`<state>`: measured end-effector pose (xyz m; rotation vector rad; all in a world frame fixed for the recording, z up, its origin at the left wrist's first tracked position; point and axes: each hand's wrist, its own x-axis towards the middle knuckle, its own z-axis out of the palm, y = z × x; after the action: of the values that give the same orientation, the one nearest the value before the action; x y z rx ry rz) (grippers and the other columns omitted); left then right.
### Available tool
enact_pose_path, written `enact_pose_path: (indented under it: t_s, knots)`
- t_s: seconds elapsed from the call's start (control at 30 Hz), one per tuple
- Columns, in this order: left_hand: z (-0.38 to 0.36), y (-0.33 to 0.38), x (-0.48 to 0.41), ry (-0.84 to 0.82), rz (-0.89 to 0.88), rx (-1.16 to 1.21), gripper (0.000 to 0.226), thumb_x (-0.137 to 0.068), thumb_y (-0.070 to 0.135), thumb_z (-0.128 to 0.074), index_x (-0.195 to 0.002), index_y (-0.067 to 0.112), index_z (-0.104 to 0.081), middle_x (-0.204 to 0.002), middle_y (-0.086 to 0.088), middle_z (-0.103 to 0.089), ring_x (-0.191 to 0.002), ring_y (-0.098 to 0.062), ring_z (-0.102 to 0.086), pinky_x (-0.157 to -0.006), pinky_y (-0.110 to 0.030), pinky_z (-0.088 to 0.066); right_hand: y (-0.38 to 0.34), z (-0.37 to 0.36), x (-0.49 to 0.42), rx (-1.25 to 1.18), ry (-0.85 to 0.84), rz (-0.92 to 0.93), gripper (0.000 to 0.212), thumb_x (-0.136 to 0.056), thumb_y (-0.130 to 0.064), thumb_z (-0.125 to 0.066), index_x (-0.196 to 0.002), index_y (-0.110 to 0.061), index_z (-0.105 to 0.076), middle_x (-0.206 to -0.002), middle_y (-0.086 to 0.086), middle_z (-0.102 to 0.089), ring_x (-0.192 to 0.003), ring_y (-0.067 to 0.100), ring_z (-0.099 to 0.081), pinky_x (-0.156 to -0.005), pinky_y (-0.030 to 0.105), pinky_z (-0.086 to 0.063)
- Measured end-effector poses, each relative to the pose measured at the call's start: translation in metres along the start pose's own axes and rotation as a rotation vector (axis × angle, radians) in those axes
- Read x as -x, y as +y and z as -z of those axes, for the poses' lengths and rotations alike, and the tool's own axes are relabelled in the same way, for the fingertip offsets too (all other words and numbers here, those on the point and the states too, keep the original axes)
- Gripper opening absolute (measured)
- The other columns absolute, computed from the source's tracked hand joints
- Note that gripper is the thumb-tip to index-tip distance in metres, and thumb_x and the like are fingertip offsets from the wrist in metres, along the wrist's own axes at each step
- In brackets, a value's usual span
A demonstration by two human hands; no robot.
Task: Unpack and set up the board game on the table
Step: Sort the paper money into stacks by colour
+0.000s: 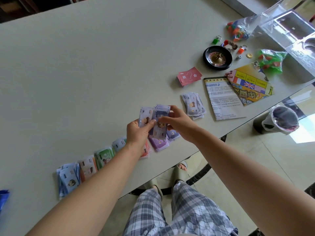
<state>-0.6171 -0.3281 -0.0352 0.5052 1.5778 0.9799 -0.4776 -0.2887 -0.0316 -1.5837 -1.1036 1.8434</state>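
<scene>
My left hand point(139, 132) grips a small stack of pale purple play-money bills point(146, 117) above the table's front edge. My right hand point(179, 124) pinches one bill point(160, 123) off that stack, thumb on top. Along the front edge lie sorted piles: blue bills point(69, 178), orange-and-white bills point(87, 166), green bills point(104, 155), light blue bills point(119, 143), red bills point(147, 150) and purple bills point(159, 143). A loose grey-purple pile point(193, 104) sits to the right.
A red card deck point(189, 76), a rules sheet point(223, 97), the folded game board point(250, 84), a black roulette wheel point(217, 57), bags of coloured pieces point(237, 30), a green bag point(271, 61), and a clear plastic wrapper point(289, 31) crowd the table's right end. A bin point(279, 122) stands on the floor.
</scene>
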Motion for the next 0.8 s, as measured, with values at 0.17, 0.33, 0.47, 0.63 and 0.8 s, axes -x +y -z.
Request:
enact_pose_path:
  t_s: [0.17, 0.33, 0.47, 0.63, 0.8]
  knots:
    - [-0.016, -0.002, 0.003, 0.055, 0.008, -0.002, 0.012, -0.083, 0.009, -0.073, -0.077, 0.018, -0.068, -0.071, -0.002, -0.071, -0.06, -0.013, -0.07, -0.056, -0.025, -0.057, -0.001, 0.017, 0.003, 0.108, -0.029, 0.041, 0.052, -0.085, 0.001, -0.065, -0.131, -0.011, -0.045, -0.113, 0.017, -0.063, -0.102, 0.029, -0.063, -0.08, 0.037, -0.057]
    - [-0.035, -0.004, 0.005, 0.152, 0.038, -0.026, 0.01, -0.079, 0.015, -0.078, -0.074, 0.014, -0.069, -0.076, -0.008, -0.073, -0.072, -0.027, -0.072, -0.071, -0.041, -0.06, -0.005, 0.032, 0.005, 0.768, -0.152, 0.224, 0.135, -0.057, -0.04, -0.089, -0.152, -0.022, 0.006, -0.149, 0.01, -0.022, -0.136, 0.027, -0.03, -0.112, 0.045, -0.033]
    - [-0.052, -0.002, 0.013, 0.198, 0.021, -0.026, 0.015, -0.08, 0.011, -0.076, -0.07, 0.014, -0.065, -0.068, -0.006, -0.067, -0.056, -0.016, -0.064, -0.05, -0.02, -0.054, -0.007, 0.04, 0.001, 1.233, -0.095, 0.477, 0.139, -0.051, -0.052, -0.088, -0.152, -0.016, 0.001, -0.146, 0.008, -0.021, -0.134, 0.027, -0.023, -0.11, 0.044, -0.023]
    - [-0.062, -0.008, 0.018, 0.269, 0.033, -0.029, 0.013, -0.079, 0.02, -0.078, -0.075, 0.014, -0.067, -0.075, -0.007, -0.07, -0.064, -0.019, -0.069, -0.057, -0.027, -0.058, -0.005, 0.053, -0.006, 1.298, -0.029, 0.594, 0.11, -0.056, -0.054, -0.082, -0.142, -0.014, -0.026, -0.131, 0.007, -0.032, -0.117, 0.024, -0.034, -0.101, 0.039, -0.034]
    - [-0.07, -0.015, 0.027, 0.335, 0.039, 0.01, 0.011, -0.081, 0.022, -0.076, -0.079, 0.019, -0.066, -0.08, -0.004, -0.072, -0.072, -0.019, -0.07, -0.056, -0.026, -0.056, -0.008, 0.064, -0.006, 1.021, -0.252, 0.335, 0.115, -0.058, -0.046, -0.087, -0.145, -0.014, -0.019, -0.138, 0.006, -0.034, -0.124, 0.022, -0.04, -0.104, 0.037, -0.038]
